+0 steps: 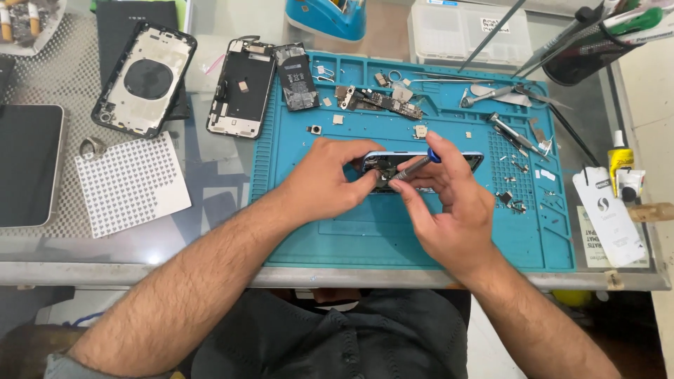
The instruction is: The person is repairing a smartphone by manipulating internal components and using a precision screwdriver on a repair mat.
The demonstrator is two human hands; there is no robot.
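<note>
An opened phone body (463,160) with a light blue frame lies flat in the middle of a teal repair mat (365,238). My left hand (326,179) grips the phone's left end and steadies it. My right hand (449,203) pinches a small screwdriver (415,165) with a blue cap, its tip pointing down-left into the phone's inside near my left fingertips. Most of the phone's middle is hidden by both hands.
On the mat's far side lie a logic board (382,100), a battery (296,77), tweezers (495,92), another screwdriver (512,133) and several tiny screws. Left of the mat sit a phone back housing (144,78), a screen assembly (242,88), a white dotted pad (130,184) and a tablet (28,165). Glue tubes (621,165) stand at right.
</note>
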